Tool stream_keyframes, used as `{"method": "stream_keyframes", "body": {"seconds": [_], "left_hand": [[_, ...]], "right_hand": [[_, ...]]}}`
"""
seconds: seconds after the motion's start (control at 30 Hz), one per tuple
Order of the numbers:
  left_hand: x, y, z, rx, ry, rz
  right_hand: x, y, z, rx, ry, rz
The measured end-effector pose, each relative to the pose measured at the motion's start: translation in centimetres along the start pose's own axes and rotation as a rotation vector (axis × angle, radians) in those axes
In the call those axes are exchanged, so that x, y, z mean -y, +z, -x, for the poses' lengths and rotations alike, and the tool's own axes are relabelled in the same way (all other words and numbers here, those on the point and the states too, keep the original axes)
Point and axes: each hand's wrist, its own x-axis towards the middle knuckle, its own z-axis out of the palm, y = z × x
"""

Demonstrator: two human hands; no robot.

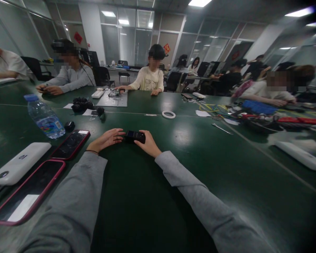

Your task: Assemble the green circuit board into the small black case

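**Boxy black device (133,136) in right hand (149,144)**

Thumb and fingers clasp one end of it, over the glossy green table (139,196). The left hand (106,139), loosely unfurled, extends its fingers beside the other end. A clear, label-wrapped plastic bottle (46,117) stands near flat, red-rimmed phones (70,144).

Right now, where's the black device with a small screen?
The black device is just left of centre in the head view, held by the right hand, with the left hand at its left end.
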Motion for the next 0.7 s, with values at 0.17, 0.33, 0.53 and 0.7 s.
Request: {"method": "stream_keyframes", "body": {"seconds": [0.17,0.33,0.53,0.7], "left_hand": [[0.0,-0.1,-0.3,-0.036,0.011,-0.005],[0.1,0.0,0.0,-0.039,0.076,-0.008],[-0.1,0.6,0.2,-0.061,0.074,-0.117],[-0.3,1.2,0.4,-0.073,0.058,-0.238]], "right_hand": [[0.0,-0.1,0.2,0.127,-0.085,0.038],[0.5,-0.2,0.3,0.174,-0.130,0.046],[0.6,-0.1,0.2,0.100,-0.072,0.014],[0.1,0.0,0.0,0.050,-0.042,-0.056]]}}
